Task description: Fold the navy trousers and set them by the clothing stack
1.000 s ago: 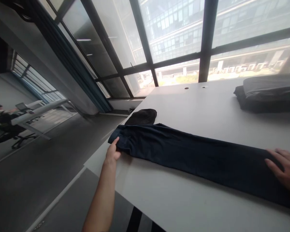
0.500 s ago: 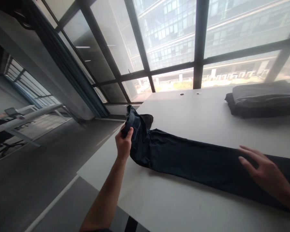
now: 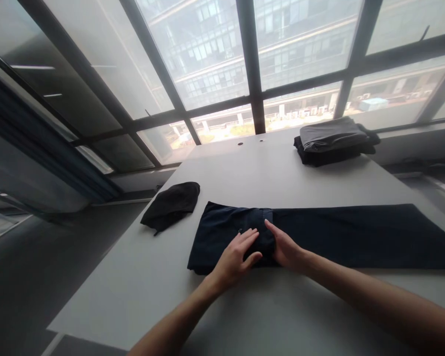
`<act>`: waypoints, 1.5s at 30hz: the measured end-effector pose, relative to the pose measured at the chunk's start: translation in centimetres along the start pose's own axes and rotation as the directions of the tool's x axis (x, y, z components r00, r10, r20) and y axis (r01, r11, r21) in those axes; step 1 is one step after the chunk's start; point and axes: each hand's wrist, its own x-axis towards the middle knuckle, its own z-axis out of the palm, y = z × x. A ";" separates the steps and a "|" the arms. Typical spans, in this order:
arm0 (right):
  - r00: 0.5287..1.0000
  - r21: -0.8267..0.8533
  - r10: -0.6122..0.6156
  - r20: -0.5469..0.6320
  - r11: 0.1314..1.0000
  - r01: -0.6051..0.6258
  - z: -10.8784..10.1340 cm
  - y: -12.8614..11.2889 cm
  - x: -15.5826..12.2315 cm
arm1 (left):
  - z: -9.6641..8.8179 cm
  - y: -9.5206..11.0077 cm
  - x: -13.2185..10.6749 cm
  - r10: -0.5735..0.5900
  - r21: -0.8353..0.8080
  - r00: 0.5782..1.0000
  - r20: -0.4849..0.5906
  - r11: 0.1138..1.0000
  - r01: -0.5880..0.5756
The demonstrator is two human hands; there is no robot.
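Note:
Dark navy trousers (image 3: 341, 232) lie lengthwise on the white table (image 3: 230, 306), their left end folded over so the waistband rests on top of the legs. My left hand (image 3: 239, 257) lies on the folded part, fingers stretched out and thumb apart, holding nothing. Against the waistband edge stands my right hand (image 3: 287, 249), thumb raised and apart; its other fingers are partly hidden. A crumpled black cloth item (image 3: 172, 202) sits to the left of the trousers, touched by neither hand.
A stack of folded grey and black clothes (image 3: 332, 141) stands at the back right of the table. Large windows (image 3: 207, 59) rise behind it. The table's left edge drops to a grey floor (image 3: 59, 257); a blue curtain (image 3: 52, 138) hangs beyond.
The waist end of the trousers, held up by my left hand before, now lies folded rightward over the legs. My left hand has let go, and my right hand has come to the waistband. The view has swung right.

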 end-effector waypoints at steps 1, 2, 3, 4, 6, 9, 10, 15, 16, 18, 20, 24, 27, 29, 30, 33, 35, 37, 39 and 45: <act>1.000 0.011 0.010 0.008 1.000 -0.010 -0.2 0.0 -0.1 | -0.1 -0.2 -0.1 0.003 0.019 1.000 -0.023 1.000 -0.003; 1.000 0.020 0.016 0.020 1.000 -0.017 -0.4 -0.1 -0.1 | -0.1 -0.3 -0.1 0.017 0.047 0.999 -0.043 0.999 -0.015; 0.999 0.025 0.024 0.034 0.999 -0.024 -0.5 -0.2 -0.2 | -0.1 -0.5 -0.2 0.039 0.080 0.998 -0.050 0.996 -0.035; 0.998 0.026 0.036 0.049 0.999 -0.038 -0.6 -0.3 -0.2 | 0.0 -0.6 -0.2 0.063 0.111 0.997 -0.047 0.992 -0.058; 0.996 0.020 0.051 0.076 0.998 -0.053 -0.7 -0.4 -0.2 | 0.4 -0.8 -0.1 0.101 0.158 0.994 -0.042 0.983 -0.093; 0.989 -0.011 0.063 0.133 0.998 -0.062 -0.9 -0.3 -0.3 | 0.6 -1.0 0.2 0.128 0.150 0.987 -0.094 0.982 -0.113; 0.985 -0.038 0.077 0.155 0.997 -0.072 -1.0 -0.3 -0.3 | 0.4 -1.0 0.3 0.121 0.122 0.983 -0.140 0.987 -0.105; 0.964 -0.119 0.115 0.238 0.989 -0.089 -1.9 0.1 -0.3 | -2.0 -0.4 0.0 0.125 0.047 0.926 -0.357 0.992 -0.116; 0.960 -0.100 0.109 0.257 0.991 -0.085 -2.1 0.1 -0.2 | -2.3 -0.2 -0.3 0.164 0.083 0.923 -0.349 0.986 -0.144; 0.953 -0.072 0.098 0.286 0.994 -0.081 -2.3 0.2 -0.1 | -2.4 0.1 -1.2 0.232 0.176 0.932 -0.279 0.966 -0.187; 0.955 -0.065 0.078 0.285 0.996 -0.062 -2.2 0.2 0.0 | -1.6 0.1 -1.9 0.255 0.266 0.948 -0.188 0.943 -0.201; 0.989 -0.083 -0.024 0.149 0.996 0.037 -1.5 0.2 -0.1 | 0.9 -0.1 -2.4 0.240 0.345 0.966 -0.098 0.918 -0.194; 0.994 -0.165 -0.096 0.046 0.981 0.102 -1.0 0.5 0.0 | 1.8 0.1 -2.1 0.233 0.349 0.968 -0.089 0.918 -0.189; 0.992 -0.219 -0.125 -0.004 0.968 0.121 -0.7 0.7 0.2 | 1.8 0.4 -2.0 0.225 0.358 0.973 -0.060 0.915 -0.189; 0.988 -0.238 -0.148 -0.036 0.962 0.136 -0.6 0.8 0.2 | 1.6 0.6 -1.9 0.214 0.360 0.976 -0.037 0.914 -0.186; 0.964 -0.286 -0.239 -0.115 0.937 0.198 -0.2 0.7 0.3 | 0.8 0.9 -1.9 0.166 0.371 0.986 0.018 0.915 -0.160; 0.957 -0.314 -0.264 -0.116 0.924 0.217 0.3 0.1 0.2 | 0.1 1.1 -2.3 0.148 0.385 0.989 0.001 0.913 -0.137; 0.962 -0.329 -0.259 -0.085 0.919 0.219 0.9 -1.2 0.2 | -0.5 1.8 -2.9 0.171 0.387 0.982 -0.085 0.913 -0.125; 0.966 -0.338 -0.253 -0.044 0.914 0.224 2.1 -2.8 0.4 | -0.7 3.1 -3.4 0.259 0.349 0.953 -0.159 0.917 -0.191; 0.963 -0.396 -0.267 0.045 0.880 0.263 7.4 -7.1 0.9 | 1.0 4.2 -1.3 0.238 0.114 0.968 -0.081 0.967 -0.228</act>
